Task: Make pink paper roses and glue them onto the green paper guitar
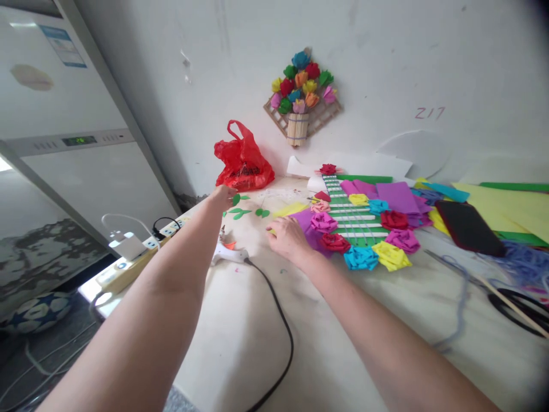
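My left hand (226, 194) reaches to the far left of the table, beside green paper leaves (239, 213) and in front of a red plastic bag (244, 160). Its fingers are mostly hidden, so its grip is unclear. My right hand (288, 236) rests low over the table with curled fingers; a small yellowish bit shows at the fingertips, too small to name. Right of it lies a green panel with white strips (354, 217), edged with crumpled paper flowers (335, 242). A white glue gun (231, 253) with an orange part lies between my arms, partly behind my left forearm.
A black cord (283, 320) curves across the table front. At left sits a power strip (128, 269) with a white charger (127, 246). Scissors (514, 306), a phone (469, 227), blue yarn (523, 266) and coloured paper (397, 200) lie right. A flower decoration (298, 129) hangs on the wall.
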{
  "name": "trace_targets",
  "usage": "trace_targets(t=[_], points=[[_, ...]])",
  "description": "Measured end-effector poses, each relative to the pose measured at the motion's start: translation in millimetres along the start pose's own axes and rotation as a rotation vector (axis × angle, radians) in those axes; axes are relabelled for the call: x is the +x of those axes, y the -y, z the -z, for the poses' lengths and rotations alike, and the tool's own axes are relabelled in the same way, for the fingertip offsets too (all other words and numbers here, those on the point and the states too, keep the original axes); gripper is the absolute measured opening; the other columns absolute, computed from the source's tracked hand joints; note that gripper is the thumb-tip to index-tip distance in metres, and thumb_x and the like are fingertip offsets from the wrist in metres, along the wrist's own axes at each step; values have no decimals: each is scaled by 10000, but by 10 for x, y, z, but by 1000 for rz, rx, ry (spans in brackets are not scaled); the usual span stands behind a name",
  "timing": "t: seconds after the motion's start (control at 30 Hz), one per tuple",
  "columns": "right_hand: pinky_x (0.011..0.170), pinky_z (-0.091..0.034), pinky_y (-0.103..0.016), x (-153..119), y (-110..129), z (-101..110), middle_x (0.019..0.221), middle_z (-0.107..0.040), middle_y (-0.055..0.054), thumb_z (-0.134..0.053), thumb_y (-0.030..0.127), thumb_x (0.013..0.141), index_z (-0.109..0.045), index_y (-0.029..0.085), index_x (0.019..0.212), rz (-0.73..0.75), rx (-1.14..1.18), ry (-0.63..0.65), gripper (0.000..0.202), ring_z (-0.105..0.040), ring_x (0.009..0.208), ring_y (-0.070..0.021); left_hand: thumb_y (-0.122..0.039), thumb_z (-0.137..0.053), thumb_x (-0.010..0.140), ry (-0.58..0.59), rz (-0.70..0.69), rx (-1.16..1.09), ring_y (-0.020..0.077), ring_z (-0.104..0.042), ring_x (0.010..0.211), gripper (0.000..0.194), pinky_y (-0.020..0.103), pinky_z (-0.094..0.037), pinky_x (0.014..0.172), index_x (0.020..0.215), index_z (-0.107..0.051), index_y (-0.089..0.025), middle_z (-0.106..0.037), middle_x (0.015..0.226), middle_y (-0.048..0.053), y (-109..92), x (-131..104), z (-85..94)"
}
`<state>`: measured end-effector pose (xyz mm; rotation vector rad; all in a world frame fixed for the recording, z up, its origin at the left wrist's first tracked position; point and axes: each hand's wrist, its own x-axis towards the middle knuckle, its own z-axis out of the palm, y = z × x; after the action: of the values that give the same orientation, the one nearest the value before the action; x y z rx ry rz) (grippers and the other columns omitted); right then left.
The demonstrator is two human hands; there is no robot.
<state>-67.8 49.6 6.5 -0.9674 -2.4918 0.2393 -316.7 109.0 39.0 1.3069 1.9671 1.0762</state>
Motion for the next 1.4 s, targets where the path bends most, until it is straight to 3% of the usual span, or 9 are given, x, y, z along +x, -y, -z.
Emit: trace_targets(t=[0.1,0.2,0.4,0.6,0.83,0.93,1.0,1.3,1.4], points=[[919,-385,-285,46,-66,42,1065,-666,-80,-492,182,808,-689,157,986,-41,71,-76,267,-575,989,-193,-214,-419,825,-7,78,-229,167,-645,772,146,303,-531,730,840,-557,-170,-631,749,97,-183,-74,-47],[902,-422,-275,74,-146,78,1107,-633,-101,-483,179,819,-647,130,1075,-113,153,-173,308,-589,948,-182,-134,-444,788,60,177,-731,197,-656,814,179,336,-543,756,897,-586,-138,-649,777,110,-437,-216,-210],[974,-416,-340,44,-376,251,1182,-574,-152,-504,163,808,-574,104,1179,-125,229,-472,382,-531,1107,-227,-23,-426,715,213,139,-1042,240,-667,765,295,380,-549,733,950,-604,-34,-653,767,162,-916,-584,-716],[942,-430,-375,-197,-638,470,1189,-584,-123,-541,263,825,-598,153,1159,-152,123,-468,356,-528,1100,-248,-19,-414,721,318,181,-1108,231,-656,680,297,365,-539,699,931,-624,-23,-663,714,161,-1172,-887,-1265],[833,-464,-328,-567,-844,631,1138,-607,-80,-511,323,861,-667,204,1020,-300,15,-442,253,-557,1034,-219,-186,-386,845,413,217,-1235,213,-636,668,295,307,-525,596,879,-645,-48,-660,730,149,-1332,-1194,-1788],[797,-473,-323,-725,-914,730,1092,-619,-72,-501,322,862,-681,220,989,-308,-34,-440,243,-565,1021,-219,-103,-495,805,386,248,-1240,170,-624,625,138,233,-503,559,839,-626,-79,-644,682,105,-1392,-1313,-1990],[781,-479,-319,-826,-970,790,1085,-624,-65,-523,313,844,-689,226,968,-272,-37,-442,224,-569,1015,-218,7,-505,763,343,253,-1226,133,-611,594,179,191,-487,546,862,-609,-100,-631,660,66,-1432,-1391,-2113],[897,-474,-327,-1032,-1298,903,987,-638,-89,-531,204,791,-695,178,824,-189,305,-692,169,-592,971,-187,70,-446,787,288,184,-1344,112,-639,664,249,190,-506,631,898,-553,-125,-653,756,51,-1607,-1689,-2405],[821,-504,-318,-1071,-1318,888,983,-629,-95,-546,213,773,-689,173,796,-201,358,-718,151,-603,919,-187,45,-469,800,290,195,-1367,117,-641,671,191,186,-504,624,823,-549,-127,-648,722,57,-1628,-1744,-2448]])
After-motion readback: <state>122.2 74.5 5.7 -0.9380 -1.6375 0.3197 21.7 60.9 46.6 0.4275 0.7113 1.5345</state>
